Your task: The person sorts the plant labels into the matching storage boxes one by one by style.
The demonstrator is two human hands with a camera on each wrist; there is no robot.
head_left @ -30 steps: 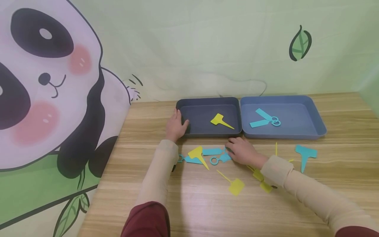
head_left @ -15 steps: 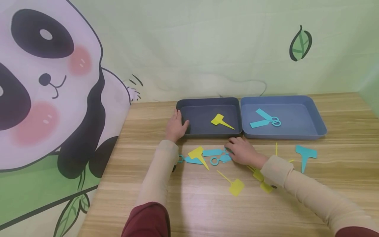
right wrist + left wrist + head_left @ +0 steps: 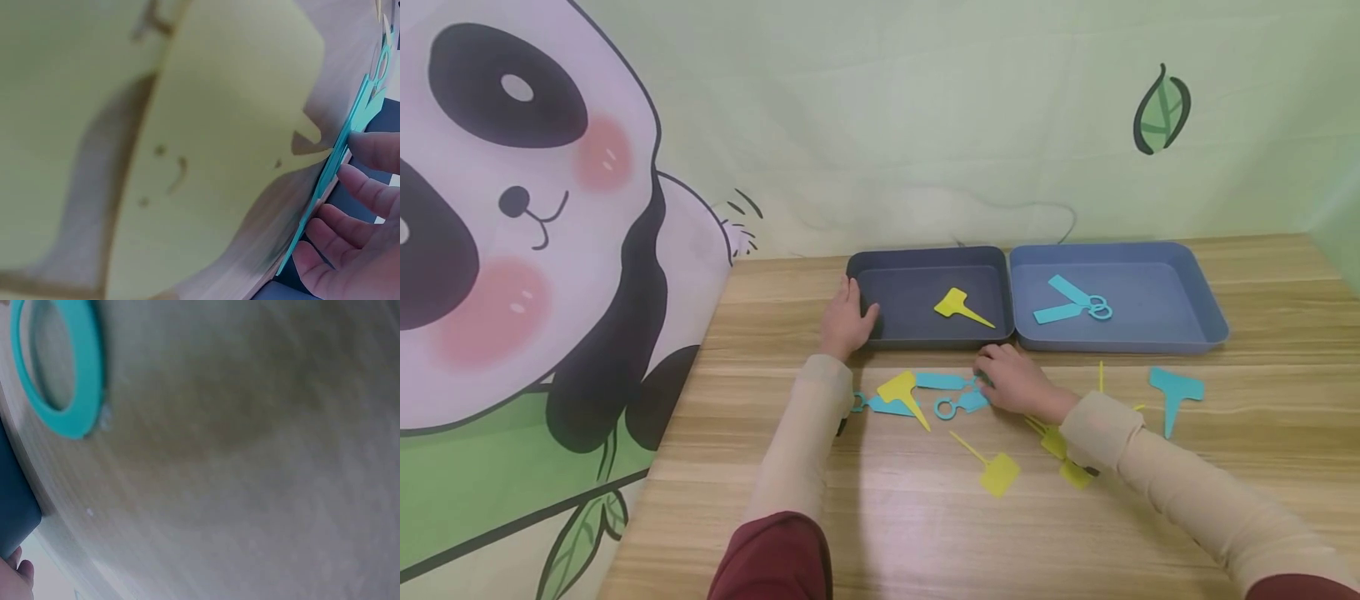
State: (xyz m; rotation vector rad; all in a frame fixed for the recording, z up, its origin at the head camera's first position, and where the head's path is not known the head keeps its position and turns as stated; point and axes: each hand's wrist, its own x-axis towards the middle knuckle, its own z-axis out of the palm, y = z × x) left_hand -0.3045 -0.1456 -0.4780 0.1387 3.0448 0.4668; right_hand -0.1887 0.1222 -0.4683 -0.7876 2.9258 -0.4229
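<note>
My left hand [image 3: 846, 321] rests at the left end of the dark tray [image 3: 928, 342], fingers straight along its wall and thumb over the front corner. A yellow T-shaped plant label [image 3: 955, 303] lies in that tray. In front of the trays, my right hand [image 3: 1015, 382] pinches a teal ring tag [image 3: 943, 381] by its ring end, partly covered by the fingers. The right wrist view shows thumb and fingertips at the teal tags [image 3: 350, 134]. Beside it lie another teal ring tag [image 3: 973, 402] and a third teal tag [image 3: 891, 407] under a yellow T-shaped label [image 3: 898, 386].
A blue tray [image 3: 1120, 342] adjoins the dark one and holds two teal ring tags [image 3: 1056, 313]. Yellow square tags with thin stems [image 3: 1000, 475] lie nearer the front, some under the right forearm. A teal T-shaped label [image 3: 1176, 387] lies at right on the wooden table [image 3: 925, 533].
The right hand shifts slightly, and the upper teal tag moves a little away from me toward the dark tray. The left hand stays in place on the tray.
</note>
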